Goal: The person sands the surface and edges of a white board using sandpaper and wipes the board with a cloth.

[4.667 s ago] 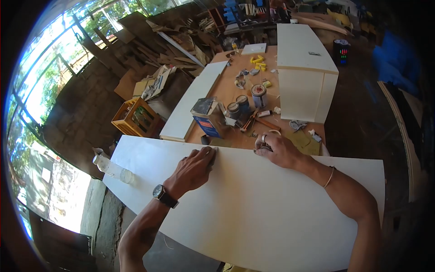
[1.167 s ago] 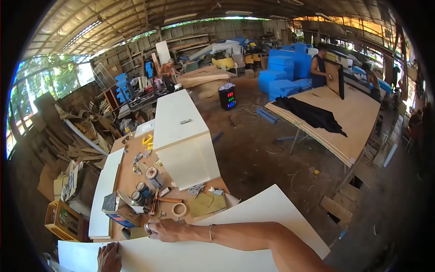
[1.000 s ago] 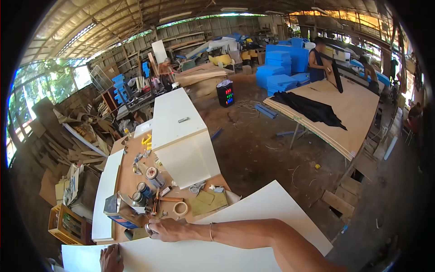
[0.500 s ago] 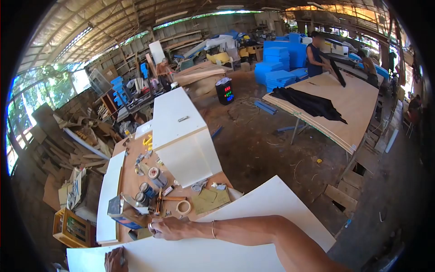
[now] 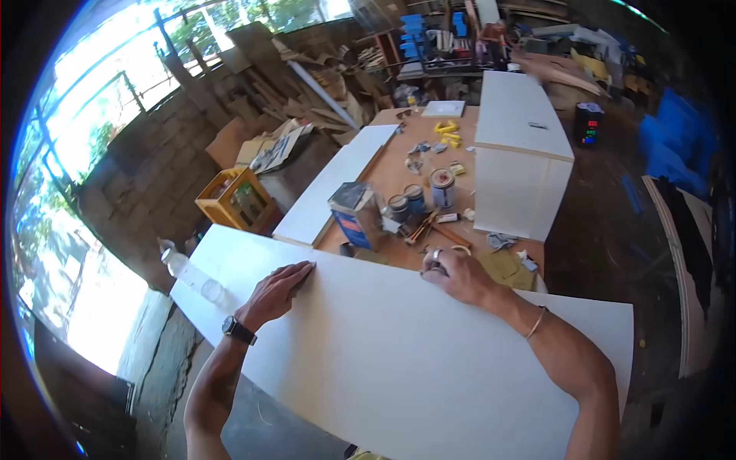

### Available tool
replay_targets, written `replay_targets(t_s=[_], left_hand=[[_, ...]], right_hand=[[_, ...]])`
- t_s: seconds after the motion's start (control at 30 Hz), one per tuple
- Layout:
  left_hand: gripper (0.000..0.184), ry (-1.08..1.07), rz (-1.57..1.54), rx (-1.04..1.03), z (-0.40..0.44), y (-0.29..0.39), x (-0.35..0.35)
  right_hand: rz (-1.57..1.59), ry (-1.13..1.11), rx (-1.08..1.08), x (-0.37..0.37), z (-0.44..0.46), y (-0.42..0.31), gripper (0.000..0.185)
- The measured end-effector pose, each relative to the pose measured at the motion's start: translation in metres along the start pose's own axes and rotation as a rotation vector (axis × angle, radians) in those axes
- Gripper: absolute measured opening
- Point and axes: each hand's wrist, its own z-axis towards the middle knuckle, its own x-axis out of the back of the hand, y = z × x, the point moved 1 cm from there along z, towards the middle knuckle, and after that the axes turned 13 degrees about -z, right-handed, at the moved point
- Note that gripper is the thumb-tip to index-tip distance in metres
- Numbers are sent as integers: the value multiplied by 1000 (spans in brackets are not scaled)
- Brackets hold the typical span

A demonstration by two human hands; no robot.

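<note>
A large white board (image 5: pixel 368 345) lies in front of me. My left hand (image 5: pixel 274 294) rests flat on it near the far edge, fingers stretched out, holding nothing. By that same edge, further right, my right hand (image 5: pixel 460 277) is closed, knuckles up. Something small, dark and silvery shows at its fingers, too little to name. A clear plastic bottle (image 5: pixel 178 264) is at the board's left end, with a clear round piece (image 5: pixel 213 291) beside it. Just beyond the right hand, a roll of tape (image 5: pixel 461 249) is partly hidden.
Behind the board, a brown table (image 5: pixel 399 165) carries a worn square can (image 5: pixel 357 216), several paint tins (image 5: pixel 442 188), a hammer (image 5: pixel 451 234), sandpaper (image 5: pixel 500 268) and a white cabinet (image 5: pixel 515 184). A yellow crate (image 5: pixel 236 201) stands left. A person (image 5: pixel 494 38) is far back.
My view has swung left and down. The left hand, partly cut off before, now lies fully in view on the board. The right hand remains closed at the board's far edge.
</note>
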Motion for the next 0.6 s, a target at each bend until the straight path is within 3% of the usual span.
replay_targets(t_s=[0.2, 0.37, 0.6], left_hand=[[57, -26, 4, -34, 7, -17, 4], [46, -51, 12, 57, 26, -23, 9], [54, -59, 49, 212, 33, -11, 5]], right_hand=[[9, 14, 15, 0, 0, 0, 21], [-18, 25, -8, 4, -2, -5, 18], [-41, 44, 33, 0, 1, 2, 18]])
